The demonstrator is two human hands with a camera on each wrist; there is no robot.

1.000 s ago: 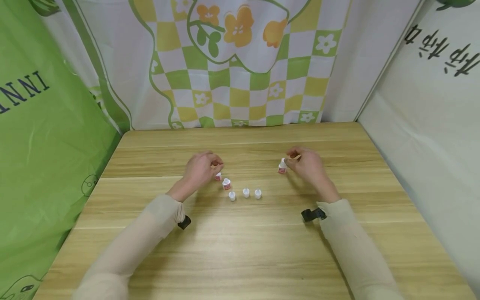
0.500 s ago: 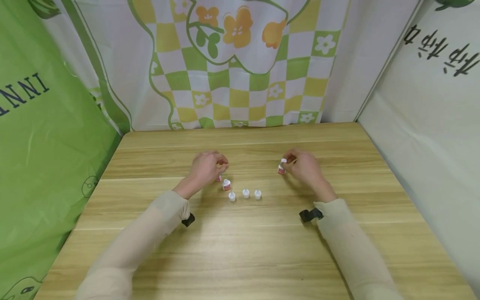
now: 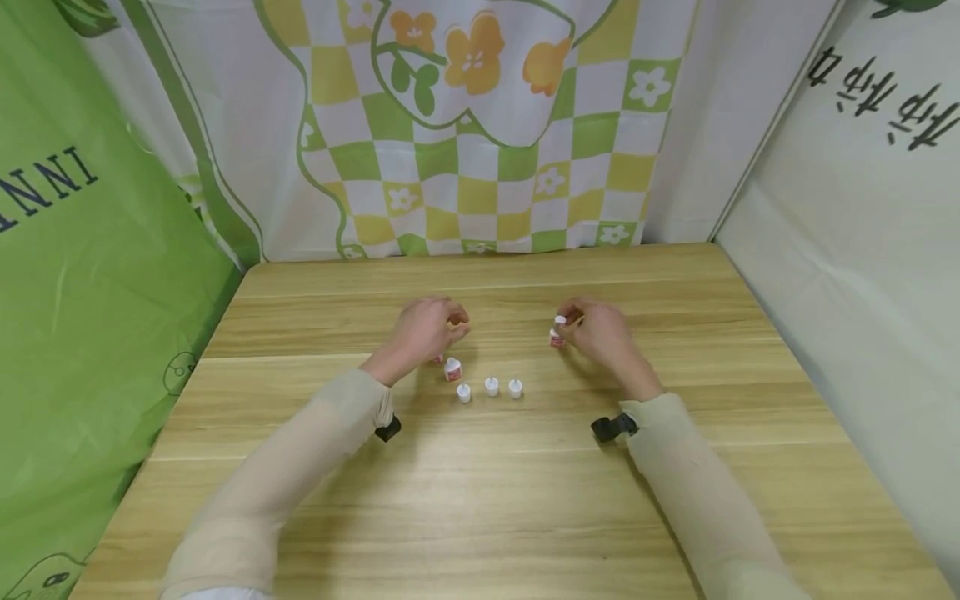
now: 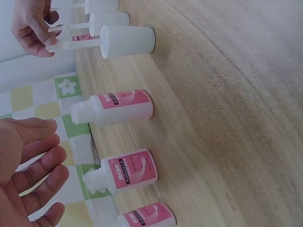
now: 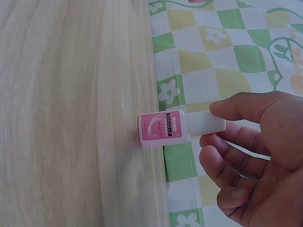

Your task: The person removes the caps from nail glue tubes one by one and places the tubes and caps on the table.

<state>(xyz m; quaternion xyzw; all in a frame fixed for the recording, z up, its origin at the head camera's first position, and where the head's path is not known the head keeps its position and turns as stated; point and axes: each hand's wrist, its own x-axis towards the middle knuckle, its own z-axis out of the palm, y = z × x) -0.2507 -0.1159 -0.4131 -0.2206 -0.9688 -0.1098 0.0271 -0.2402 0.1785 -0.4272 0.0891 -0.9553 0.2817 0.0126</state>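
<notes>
My right hand (image 3: 602, 335) pinches the white cap of a small nail glue bottle (image 5: 163, 128) between thumb and fingers. The bottle, with its pink label, stands upright on the table, cap on its neck. My left hand (image 3: 427, 327) hovers with loosely bent fingers and holds nothing. Below and beside it stand uncapped nail glue bottles; one (image 3: 453, 372) shows plainly in the head view, while the left wrist view shows three, including a middle bottle (image 4: 133, 169). Three white brush caps (image 3: 492, 387) stand in a row, brushes pointing up.
The wooden table (image 3: 480, 500) reaches back to a checkered flower curtain (image 3: 480, 183). A green cloth (image 3: 97, 292) hangs along the left and a white cloth (image 3: 862, 250) along the right. Each wrist bears a black camera mount, such as the right one (image 3: 613, 428).
My left hand has moved right, away from the uncapped bottles. My right hand has shifted slightly left with its bottle, its fingers now closer around the cap.
</notes>
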